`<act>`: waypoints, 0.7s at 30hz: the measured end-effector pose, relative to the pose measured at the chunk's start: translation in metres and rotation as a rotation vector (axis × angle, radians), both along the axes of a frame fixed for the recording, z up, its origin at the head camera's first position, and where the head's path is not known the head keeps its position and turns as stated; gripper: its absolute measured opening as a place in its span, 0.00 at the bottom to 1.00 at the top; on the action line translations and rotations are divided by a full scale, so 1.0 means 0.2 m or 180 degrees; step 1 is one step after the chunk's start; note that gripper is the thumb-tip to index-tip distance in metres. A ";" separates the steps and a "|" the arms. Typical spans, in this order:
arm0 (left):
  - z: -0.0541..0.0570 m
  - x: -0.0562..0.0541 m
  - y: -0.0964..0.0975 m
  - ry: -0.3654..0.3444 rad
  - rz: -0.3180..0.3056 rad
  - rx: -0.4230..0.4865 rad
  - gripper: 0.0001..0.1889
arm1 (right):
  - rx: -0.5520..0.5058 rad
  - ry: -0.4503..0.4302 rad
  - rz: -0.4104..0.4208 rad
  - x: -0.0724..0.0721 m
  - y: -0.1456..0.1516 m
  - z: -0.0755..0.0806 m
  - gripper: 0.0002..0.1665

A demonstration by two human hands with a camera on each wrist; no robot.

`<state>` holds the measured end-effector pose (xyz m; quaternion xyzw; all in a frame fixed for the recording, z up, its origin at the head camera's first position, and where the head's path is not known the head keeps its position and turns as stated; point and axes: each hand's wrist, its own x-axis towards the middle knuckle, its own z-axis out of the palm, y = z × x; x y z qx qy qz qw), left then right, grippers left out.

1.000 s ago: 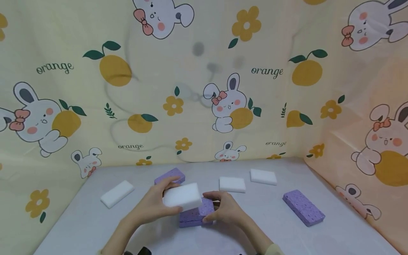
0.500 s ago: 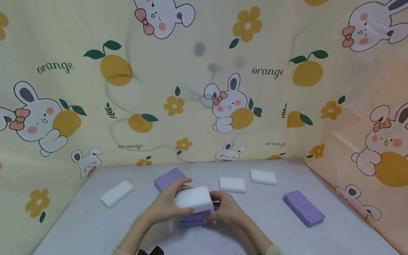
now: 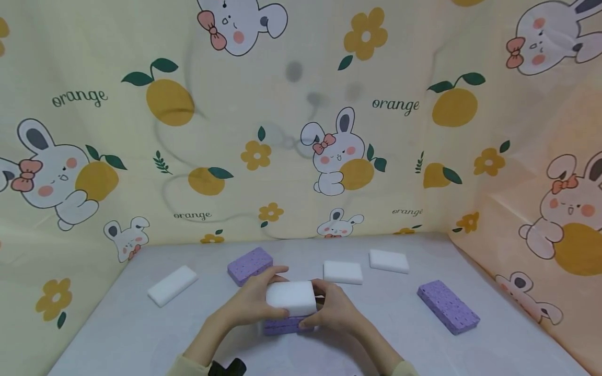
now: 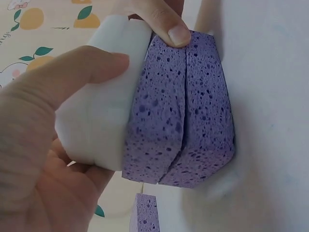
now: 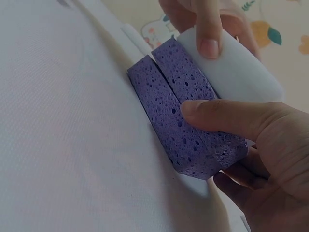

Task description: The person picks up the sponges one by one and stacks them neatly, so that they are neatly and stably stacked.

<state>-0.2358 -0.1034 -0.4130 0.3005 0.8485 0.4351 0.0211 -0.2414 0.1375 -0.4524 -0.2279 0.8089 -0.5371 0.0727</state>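
Observation:
In the head view my left hand (image 3: 249, 300) grips a thick white sponge block (image 3: 291, 296), thumb on the near side and fingers behind. Directly beneath it is a stack of two purple sponges (image 3: 281, 327), lying flat one on the other on the table. My right hand (image 3: 336, 308) holds the right end of that stack, its thumb across the seam between the two sponges (image 5: 164, 104). The left wrist view has the white block (image 4: 99, 116) against the face of the upper purple sponge (image 4: 157, 96). Pores cover the purple sponges, while the white block is smooth.
Behind my left hand lies a purple sponge (image 3: 250, 265); another purple sponge (image 3: 448, 307) is at the right. White sponges lie at the left (image 3: 173, 285), back middle (image 3: 343, 272) and back right (image 3: 388, 260). A printed curtain (image 3: 282, 156) encloses the table.
My left hand has carried the white block rightward and slightly down, from the stack's upper left onto its top. My right hand has stayed at the stack.

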 end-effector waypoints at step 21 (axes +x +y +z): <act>-0.09 0.07 -0.08 -0.0537 0.0279 0.0645 0.49 | 0.0018 -0.0037 -0.0059 0.02 -0.01 0.02 0.46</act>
